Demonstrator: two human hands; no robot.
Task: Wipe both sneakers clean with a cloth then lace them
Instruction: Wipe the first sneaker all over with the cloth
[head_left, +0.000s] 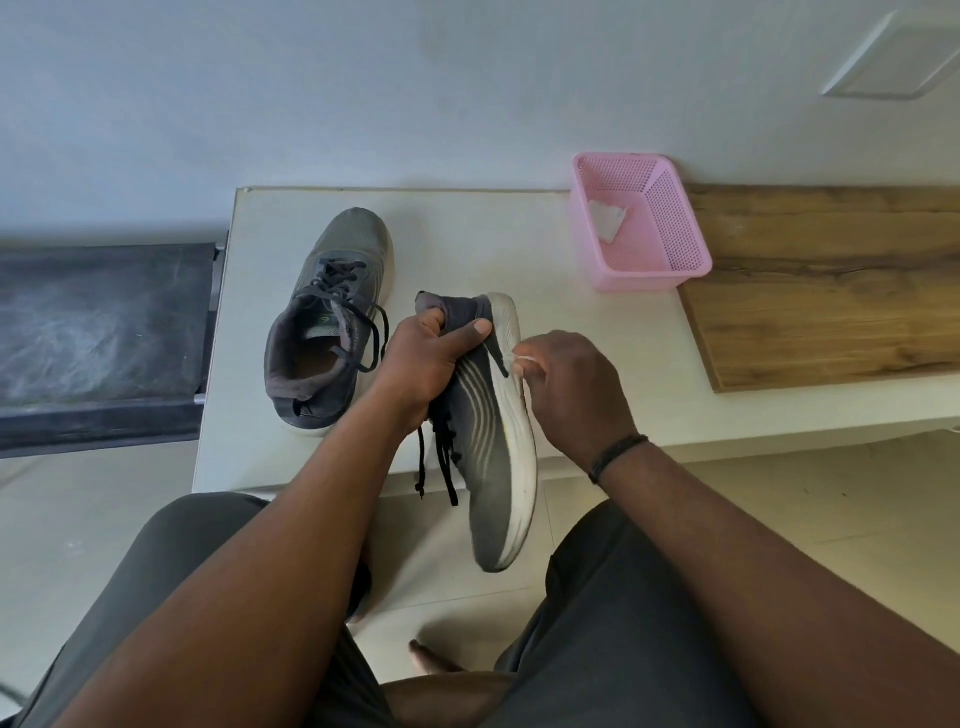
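I can read no text, number or brand name anywhere here. The only mark of that kind is a small greenish emblem on the insole of the sneaker on the table (322, 322), at about 10 o'clock from my left hand (423, 361); it is too small and blurred for me to tell letters or a brand from it. The sneaker I hold (488, 447) shows only pale curved stripes on its side, a pattern and not writing. The pink basket (670, 228), at about 1 o'clock from my right hand (566, 384), bears no legible label, nor does the white scrap inside it.
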